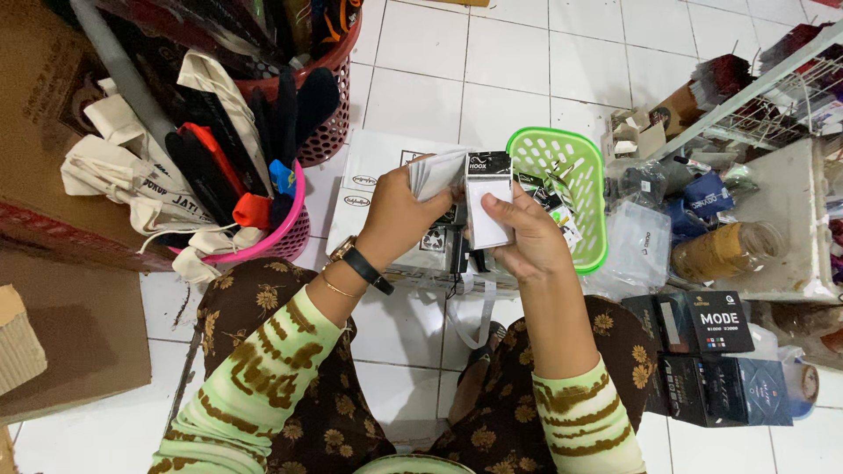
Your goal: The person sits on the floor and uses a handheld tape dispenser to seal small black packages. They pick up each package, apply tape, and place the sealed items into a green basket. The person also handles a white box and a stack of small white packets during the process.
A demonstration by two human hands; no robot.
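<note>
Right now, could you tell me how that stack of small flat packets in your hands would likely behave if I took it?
The stack of packets fans apart in the left hand, so it would probably slip and splay under a loose grip. The white packet under the right hand looks thin, so likely light and slightly bendy.

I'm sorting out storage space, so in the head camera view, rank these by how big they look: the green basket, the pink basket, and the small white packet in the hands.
1. pink basket, though things hide much of it
2. green basket, a close second
3. white packet, smallest, pinched by the right hand
</note>
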